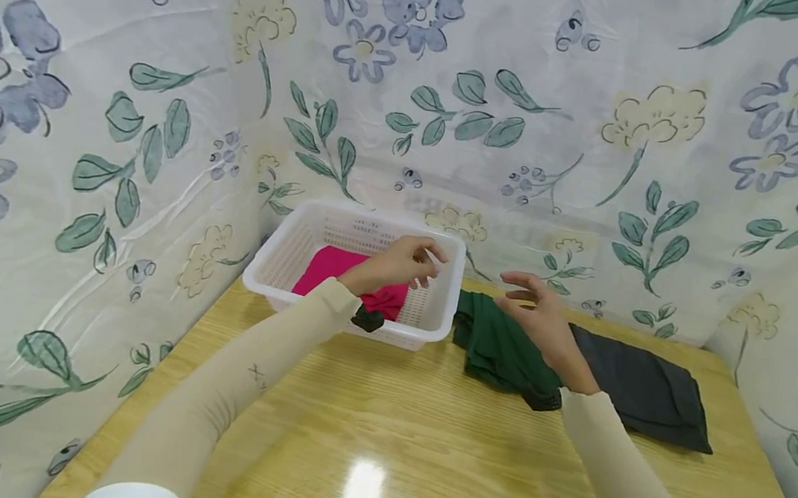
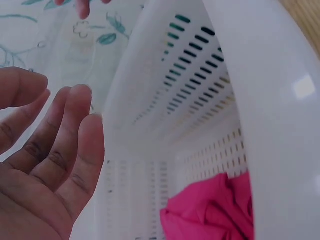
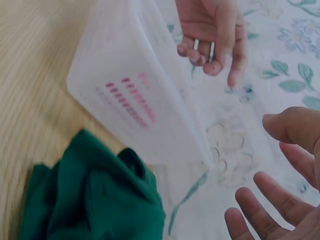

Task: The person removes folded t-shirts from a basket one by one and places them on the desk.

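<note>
My left hand (image 1: 402, 264) hovers over the white plastic basket (image 1: 267, 270), its fingers loosely bent and nothing in them. Inside the basket lies a bright pink cloth (image 1: 327, 266), which the left wrist view shows crumpled in a corner (image 2: 210, 210). To the right, my right hand (image 1: 540, 314) is held above a dark green cloth (image 1: 500, 342), fingers spread and holding nothing. That green cloth (image 3: 100, 200) is bunched on the table beside the basket's outer wall. Part of it is hidden behind my right wrist.
A dark grey folded cloth (image 1: 645, 391) lies on the wooden table (image 1: 362, 412), right of the green one. A floral-patterned sheet (image 1: 454, 172) hangs close behind the basket and along both sides of the table.
</note>
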`<move>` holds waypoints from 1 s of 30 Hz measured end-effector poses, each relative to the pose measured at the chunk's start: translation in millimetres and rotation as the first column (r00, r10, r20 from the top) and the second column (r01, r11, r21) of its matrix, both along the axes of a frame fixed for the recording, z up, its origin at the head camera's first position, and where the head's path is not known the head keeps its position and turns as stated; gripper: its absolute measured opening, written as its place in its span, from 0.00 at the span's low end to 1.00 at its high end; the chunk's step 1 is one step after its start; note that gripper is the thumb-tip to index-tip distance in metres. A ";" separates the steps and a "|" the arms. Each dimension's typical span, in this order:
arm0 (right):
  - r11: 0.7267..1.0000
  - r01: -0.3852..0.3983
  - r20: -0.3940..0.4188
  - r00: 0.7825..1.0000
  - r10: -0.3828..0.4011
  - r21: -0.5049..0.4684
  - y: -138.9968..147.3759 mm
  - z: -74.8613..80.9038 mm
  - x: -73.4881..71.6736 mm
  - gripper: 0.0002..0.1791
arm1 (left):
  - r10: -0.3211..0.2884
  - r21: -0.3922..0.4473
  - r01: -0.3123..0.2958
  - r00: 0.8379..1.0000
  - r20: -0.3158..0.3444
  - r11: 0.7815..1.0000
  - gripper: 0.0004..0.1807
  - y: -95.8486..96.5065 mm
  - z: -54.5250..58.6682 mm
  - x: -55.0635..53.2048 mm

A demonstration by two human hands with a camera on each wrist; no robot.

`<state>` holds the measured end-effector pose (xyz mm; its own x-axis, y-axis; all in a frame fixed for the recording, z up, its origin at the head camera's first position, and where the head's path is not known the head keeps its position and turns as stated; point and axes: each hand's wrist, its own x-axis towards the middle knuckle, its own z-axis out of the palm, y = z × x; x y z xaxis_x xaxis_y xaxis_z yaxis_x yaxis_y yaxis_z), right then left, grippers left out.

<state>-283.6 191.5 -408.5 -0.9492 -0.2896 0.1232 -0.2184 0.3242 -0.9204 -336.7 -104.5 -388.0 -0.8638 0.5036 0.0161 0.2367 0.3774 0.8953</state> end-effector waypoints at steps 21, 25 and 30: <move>0.994 -0.111 -0.049 0.993 0.112 0.014 -87.5 -3.8 -2.6 0.25 | 0.195 -0.012 -0.195 0.981 -0.003 0.981 0.16 -77.7 -6.0 -14.3; 0.992 -0.128 -0.043 0.991 0.129 0.023 -100.2 -5.4 -5.4 0.25 | 0.231 -0.036 -0.231 0.973 0.012 0.972 0.17 -93.8 -10.5 -18.7; 0.992 -0.126 -0.041 0.991 0.127 0.015 -111.2 -8.3 -9.1 0.23 | 0.281 -0.054 -0.280 0.960 0.016 0.959 0.17 -106.3 -10.0 -20.0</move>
<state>-292.7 80.2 -416.8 -0.8988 -0.4090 0.1578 -0.2968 0.3029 -0.9056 -356.7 -210.8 -398.0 -0.9703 0.2407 -0.0246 0.0944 0.4706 0.8773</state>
